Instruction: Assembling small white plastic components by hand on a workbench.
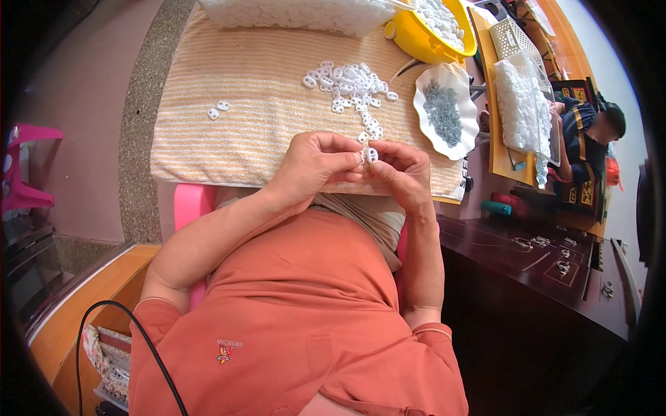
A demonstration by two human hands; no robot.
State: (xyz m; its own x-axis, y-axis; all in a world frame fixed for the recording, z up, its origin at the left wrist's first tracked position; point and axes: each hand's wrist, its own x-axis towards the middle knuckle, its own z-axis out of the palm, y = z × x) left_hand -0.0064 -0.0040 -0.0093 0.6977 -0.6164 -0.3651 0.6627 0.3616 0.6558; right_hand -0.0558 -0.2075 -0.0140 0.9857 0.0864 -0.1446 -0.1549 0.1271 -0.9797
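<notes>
Close to the table's near edge, my left hand (322,165) and my right hand (406,173) meet, both closed in a pinch. Between the right thumb and fingers is a white oval plastic piece with two holes (372,155). My left fingertips grip a small white plastic part (362,157), mostly covered by the fingers. Just beyond the hands, a trail of similar white two-hole pieces (366,119) leads to a loose pile (347,82). Two more pieces (218,110) lie apart on the left. A white wavy-rimmed dish (470,114) with many small grey metal parts (442,111) stands on the right.
A striped towel (236,69) covers the table. At the back are a clear bin of white parts (298,15) and a yellow basin (409,43). Another person (590,132) sits at the far right by a second clear bin (520,104). A pink stool (28,166) stands left.
</notes>
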